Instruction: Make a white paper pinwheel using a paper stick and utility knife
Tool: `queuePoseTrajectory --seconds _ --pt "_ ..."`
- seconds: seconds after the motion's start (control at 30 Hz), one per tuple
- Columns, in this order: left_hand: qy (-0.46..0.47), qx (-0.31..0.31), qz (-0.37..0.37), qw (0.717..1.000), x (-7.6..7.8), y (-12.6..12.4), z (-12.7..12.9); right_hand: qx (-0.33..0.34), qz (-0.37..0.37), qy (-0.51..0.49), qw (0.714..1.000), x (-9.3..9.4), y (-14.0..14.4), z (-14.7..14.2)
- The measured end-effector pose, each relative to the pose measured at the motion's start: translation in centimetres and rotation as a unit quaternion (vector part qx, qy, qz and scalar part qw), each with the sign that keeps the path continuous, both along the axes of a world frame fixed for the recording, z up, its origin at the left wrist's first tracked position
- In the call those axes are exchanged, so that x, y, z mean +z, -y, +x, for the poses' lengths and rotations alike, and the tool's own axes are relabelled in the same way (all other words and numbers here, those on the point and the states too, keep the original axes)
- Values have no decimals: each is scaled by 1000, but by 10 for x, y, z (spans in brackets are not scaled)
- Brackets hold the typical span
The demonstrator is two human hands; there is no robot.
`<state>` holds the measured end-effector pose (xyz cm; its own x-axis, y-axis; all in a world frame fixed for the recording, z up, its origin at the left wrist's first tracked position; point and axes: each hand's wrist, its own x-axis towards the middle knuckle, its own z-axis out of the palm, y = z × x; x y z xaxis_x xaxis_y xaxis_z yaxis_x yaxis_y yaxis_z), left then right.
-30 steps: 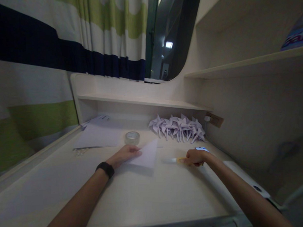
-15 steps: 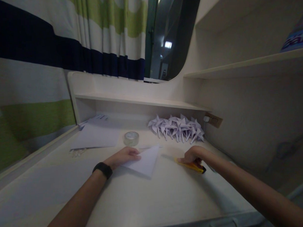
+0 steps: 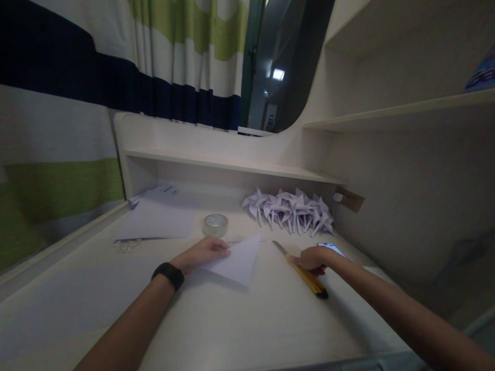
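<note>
My left hand [image 3: 206,253], wearing a black wristband, pinches the left part of a white folded sheet of paper [image 3: 239,266]. The paper has a triangular outline and a point toward the back. To its right, my right hand [image 3: 313,259] has its fingers round a yellow utility knife [image 3: 311,282] low over the desk. The knife's blade sticks out toward the back left, and its black end points to the front right. Fingers partly hide the handle. Just behind the left hand stands a roll of clear tape [image 3: 215,225].
Several paper pinwheels [image 3: 291,208] lie in a row at the back right. A stack of white paper [image 3: 157,215] rests at the back left, with small pale pieces [image 3: 128,245] by its edge. A phone [image 3: 330,247] shows partly behind my right hand. A low shelf [image 3: 230,164] overhangs the back.
My right hand has turned the knife, so its black end swung toward the front and the blade shows clearly. The phone has come into sight. My left hand and the paper stay nearly still.
</note>
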<state>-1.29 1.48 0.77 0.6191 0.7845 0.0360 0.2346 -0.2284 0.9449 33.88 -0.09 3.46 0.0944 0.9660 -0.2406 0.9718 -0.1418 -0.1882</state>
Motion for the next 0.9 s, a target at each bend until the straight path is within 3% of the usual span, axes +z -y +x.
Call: queuePoseTrajectory --seconds 0.03,0.1,0.13,0.2,0.23,0.3,0.37,0.43,0.53,0.73,0.8,0.9 --pt "-1 1 6 1000 0 0 0 12 -29 44 999 2 1 -2" --pt "-12 2 22 1000 0 -1 1 30 37 111 993 7 1 -9" --pt "-20 -3 29 999 0 -2 2 44 110 106 987 9 0 -16" --pt "-40 -22 46 998 -1 -4 3 72 217 10 973 10 -3 -34" --pt "-53 -33 60 996 -3 -6 4 117 238 -72 962 7 -6 -44" --pt "-82 -37 105 990 -8 -11 5 217 223 -228 923 -1 -11 -65" --pt "-112 -24 162 980 -15 -16 5 260 161 -268 914 -14 -15 -85" --pt "-147 -9 208 967 -22 -20 5 254 129 -242 928 -27 -18 -99" --pt "-212 47 288 933 -26 -17 7 215 139 -271 928 -42 -19 -109" --pt "-306 97 418 850 -15 6 21 208 149 -320 912 -52 -14 -110" --pt "-295 92 411 858 -15 9 27 196 146 -350 904 -52 -13 -111" --pt "-259 51 344 901 -20 4 31 183 109 -421 882 -53 -13 -111"
